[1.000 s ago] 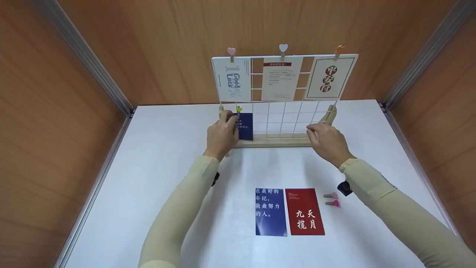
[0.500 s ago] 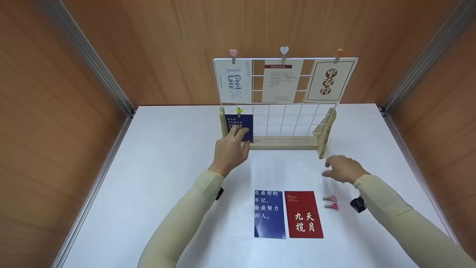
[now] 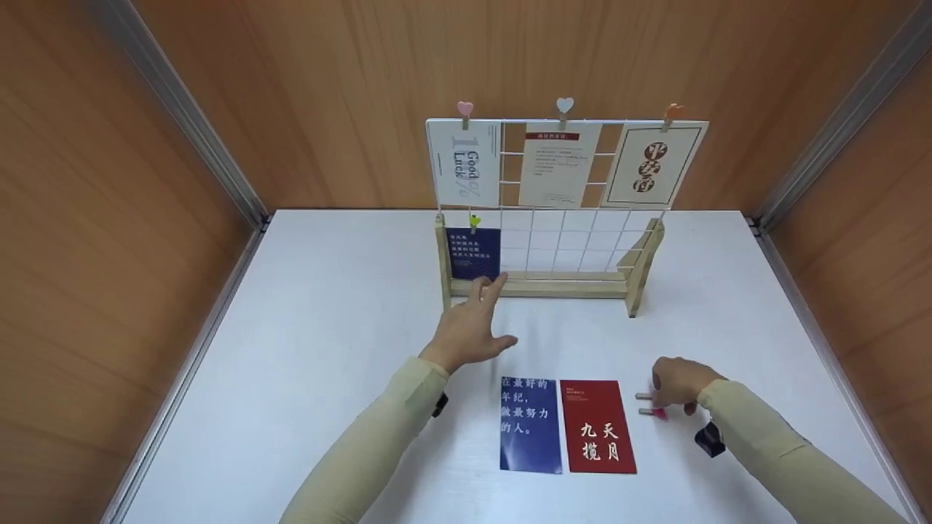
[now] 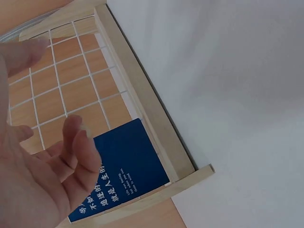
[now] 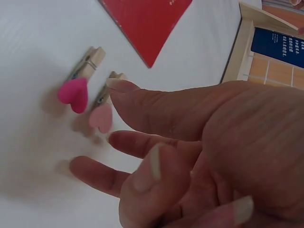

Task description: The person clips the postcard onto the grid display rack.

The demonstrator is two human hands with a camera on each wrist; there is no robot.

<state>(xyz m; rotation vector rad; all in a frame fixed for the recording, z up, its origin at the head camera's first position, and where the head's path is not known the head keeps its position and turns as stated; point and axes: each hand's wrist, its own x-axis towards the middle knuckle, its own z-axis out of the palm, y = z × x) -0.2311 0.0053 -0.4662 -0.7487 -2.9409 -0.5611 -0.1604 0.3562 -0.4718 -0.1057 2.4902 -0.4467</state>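
My left hand is in front of the wire grid stand, fingers spread and holding nothing. A dark blue card hangs at the grid's lower left under a yellow-green clip; the fingertips overlap its bottom edge in the head view. At the right, my right hand is low over two small wooden clothespins. Its thumb tip lies right at the wooden end of the one with a light pink heart, the fingers apart around it. The clothespin with a magenta heart lies beside it.
A blue card and a red card lie side by side on the white table. Three pale cards hang along the grid's top, including a Good Luck card, under pink, white and orange clips. Wooden walls enclose the table.
My left hand has let go at the yellow-green clip and drawn back down, uncovering the dark blue card. My right hand has moved from the grid's right side down to the clothespins.
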